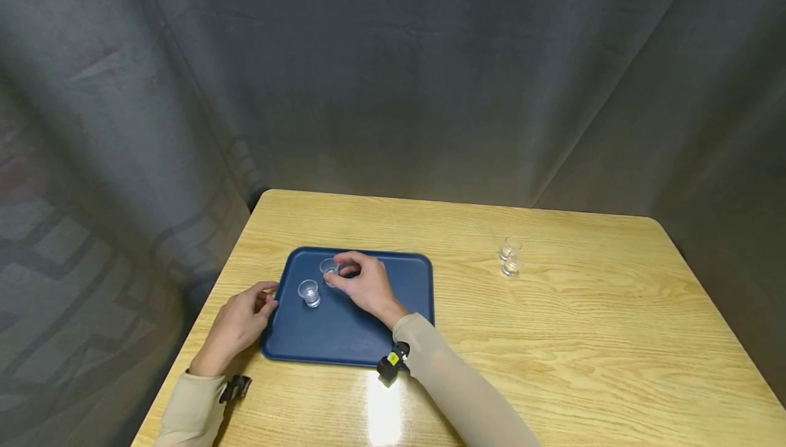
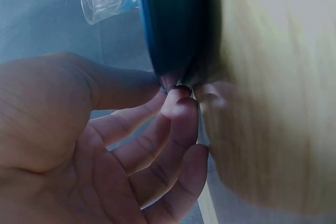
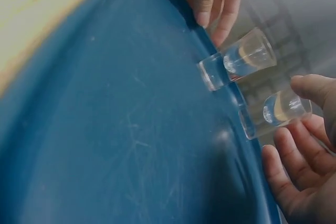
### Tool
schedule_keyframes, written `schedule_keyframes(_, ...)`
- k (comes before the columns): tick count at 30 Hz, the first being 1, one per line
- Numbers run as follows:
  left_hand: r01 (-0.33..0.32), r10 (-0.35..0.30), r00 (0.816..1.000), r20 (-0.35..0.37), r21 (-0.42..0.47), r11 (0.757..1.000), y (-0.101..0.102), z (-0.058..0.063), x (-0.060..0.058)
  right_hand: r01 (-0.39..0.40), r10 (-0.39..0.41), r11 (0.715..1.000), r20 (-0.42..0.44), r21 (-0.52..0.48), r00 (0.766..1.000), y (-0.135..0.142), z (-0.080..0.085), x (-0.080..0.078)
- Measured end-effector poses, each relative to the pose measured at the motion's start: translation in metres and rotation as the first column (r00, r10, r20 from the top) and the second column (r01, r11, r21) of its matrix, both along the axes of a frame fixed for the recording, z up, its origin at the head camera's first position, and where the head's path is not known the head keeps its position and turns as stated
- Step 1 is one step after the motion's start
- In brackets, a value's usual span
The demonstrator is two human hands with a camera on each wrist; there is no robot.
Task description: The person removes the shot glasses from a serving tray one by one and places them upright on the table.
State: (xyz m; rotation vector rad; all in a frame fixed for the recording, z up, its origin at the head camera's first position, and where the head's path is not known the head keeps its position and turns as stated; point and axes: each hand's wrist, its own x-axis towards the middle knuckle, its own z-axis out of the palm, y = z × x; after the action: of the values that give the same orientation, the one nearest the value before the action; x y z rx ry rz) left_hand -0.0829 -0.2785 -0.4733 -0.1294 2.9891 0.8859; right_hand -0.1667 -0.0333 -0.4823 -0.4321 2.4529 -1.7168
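Note:
On a blue tray (image 1: 350, 334) stand two small clear shot glasses. The right hand (image 1: 368, 288) holds the farther shot glass (image 3: 278, 111) near its mouth, thumb on one side and fingers on the other; its base is at the tray surface. Beside it, untouched, the other shot glass (image 1: 310, 293) stands upright, nearer to the left hand. At the tray's left side, the left hand (image 1: 241, 317) pinches the rim (image 2: 149, 40) between thumb and index finger, the other fingers loosely curled alongside.
Two more clear shot glasses, one farther back (image 1: 510, 248) and one nearer (image 1: 511, 267), stand close together on the wooden table (image 1: 583, 324), right of the tray. Grey curtains (image 1: 393, 92) hang behind the table and at both sides.

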Motion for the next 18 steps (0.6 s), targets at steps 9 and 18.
schedule_keyframes(9,-0.001,0.001,1.000,-0.008,-0.001,1.000,-0.001,-0.001,0.001,0.028,-0.027,0.999,0.023,-0.041,0.999,0.014,0.002,0.003)
schedule_keyframes(18,-0.001,0.001,1.000,-0.011,-0.004,1.000,0.000,-0.003,0.001,0.064,-0.064,0.994,0.003,-0.085,0.998,0.026,0.002,0.002)
